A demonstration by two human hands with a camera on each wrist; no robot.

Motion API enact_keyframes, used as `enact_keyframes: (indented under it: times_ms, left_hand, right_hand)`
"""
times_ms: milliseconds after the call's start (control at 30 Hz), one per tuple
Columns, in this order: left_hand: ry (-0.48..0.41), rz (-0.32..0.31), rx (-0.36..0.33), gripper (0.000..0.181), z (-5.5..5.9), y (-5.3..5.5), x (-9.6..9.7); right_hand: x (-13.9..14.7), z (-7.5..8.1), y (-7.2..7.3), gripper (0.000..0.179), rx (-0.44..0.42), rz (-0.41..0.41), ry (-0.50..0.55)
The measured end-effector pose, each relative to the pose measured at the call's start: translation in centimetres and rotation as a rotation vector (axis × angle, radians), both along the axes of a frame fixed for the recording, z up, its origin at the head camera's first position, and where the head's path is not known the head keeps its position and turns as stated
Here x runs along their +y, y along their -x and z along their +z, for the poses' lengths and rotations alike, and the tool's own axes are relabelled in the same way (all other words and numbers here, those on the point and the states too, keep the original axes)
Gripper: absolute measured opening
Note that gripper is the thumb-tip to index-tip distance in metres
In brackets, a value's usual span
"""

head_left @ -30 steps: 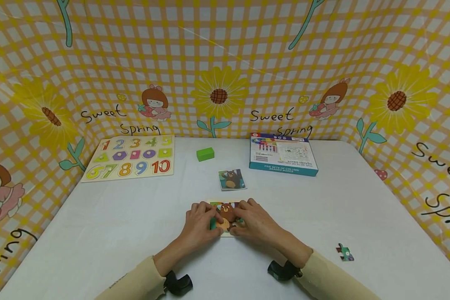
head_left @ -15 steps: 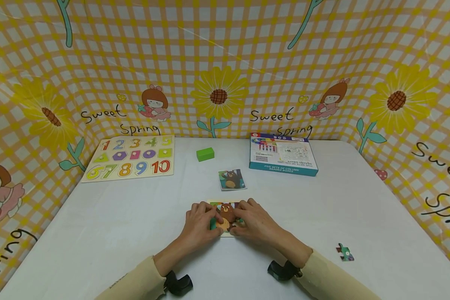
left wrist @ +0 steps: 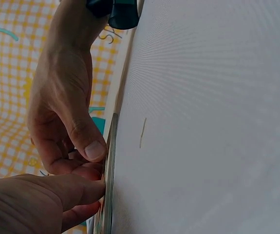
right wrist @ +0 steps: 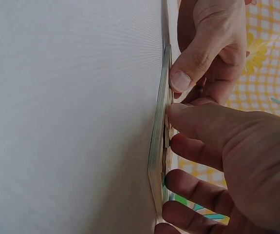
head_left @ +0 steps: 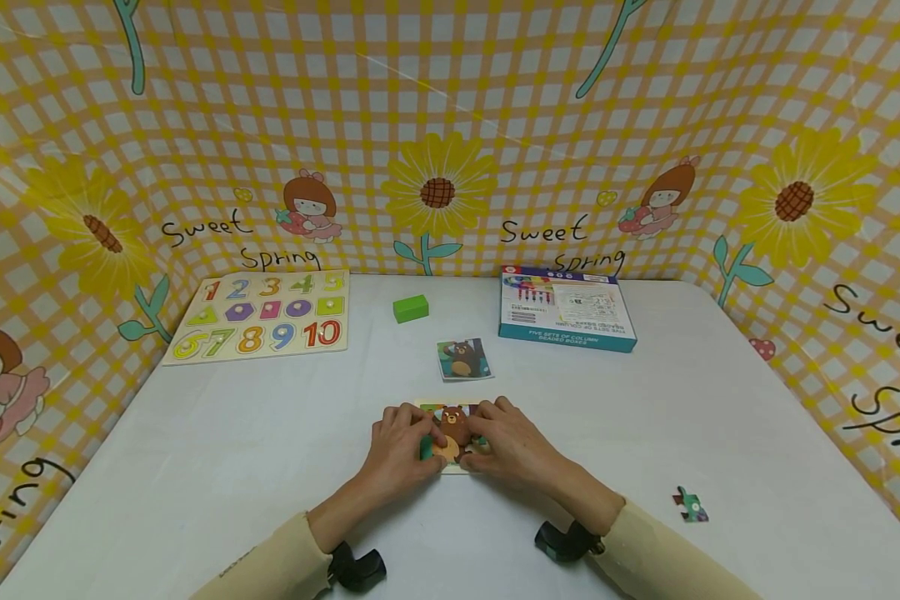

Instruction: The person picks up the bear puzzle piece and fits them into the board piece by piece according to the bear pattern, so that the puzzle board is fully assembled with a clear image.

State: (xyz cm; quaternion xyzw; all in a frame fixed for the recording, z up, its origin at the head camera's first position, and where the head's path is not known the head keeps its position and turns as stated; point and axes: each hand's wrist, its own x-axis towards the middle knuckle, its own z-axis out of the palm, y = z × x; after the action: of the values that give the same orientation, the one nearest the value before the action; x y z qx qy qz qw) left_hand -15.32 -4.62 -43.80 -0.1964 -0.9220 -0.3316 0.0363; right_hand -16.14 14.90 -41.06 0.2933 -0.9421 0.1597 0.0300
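A small wooden jigsaw puzzle (head_left: 453, 425) with a brown bear lies flat in front of the person. My left hand (head_left: 399, 442) grips its left side with bent fingers, one fingertip on the bear's belly. On the right side, my right hand (head_left: 513, 446) holds the puzzle between thumb and curled fingers, hiding that part of the picture. Seen edge-on in the right wrist view, pieces stand slightly proud of the board (right wrist: 155, 151) under the fingertips. A loose jigsaw piece (head_left: 693, 505), green and brown, lies apart to the right.
Beyond the puzzle lies a bear picture card (head_left: 463, 359). Farther back are a green block (head_left: 410, 309), a number-and-shape board (head_left: 258, 317) at the left and a boxed toy (head_left: 566, 310) at the right. A checked cloth (head_left: 450, 108) hangs around the white table (head_left: 270, 417).
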Motion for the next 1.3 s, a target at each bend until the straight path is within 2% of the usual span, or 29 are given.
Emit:
enact_keyframes:
  times_ms: [700, 1033, 1167, 1300]
  left_hand:
    - [-0.008, -0.003, -0.009, 0.010, 0.0, -0.1, 0.0]
    - [-0.001, 0.000, -0.012, 0.011, -0.1, -0.1, 0.0]
    - [-0.011, 0.003, -0.004, 0.010, -0.2, -0.1, 0.0]
    - [-0.018, 0.006, -0.003, 0.010, -0.1, -0.2, 0.0]
  right_hand:
    - [-0.1, -0.1, -0.1, 0.017, 0.006, -0.010, -0.014]
    - [0.1, 0.2, -0.2, 0.019, -0.051, -0.018, -0.002]
    - [1.3, 0.7, -0.3, 0.021, -0.072, -0.042, -0.001]
    - [4.1, 1.3, -0.9, 0.024, -0.091, -0.081, -0.001]
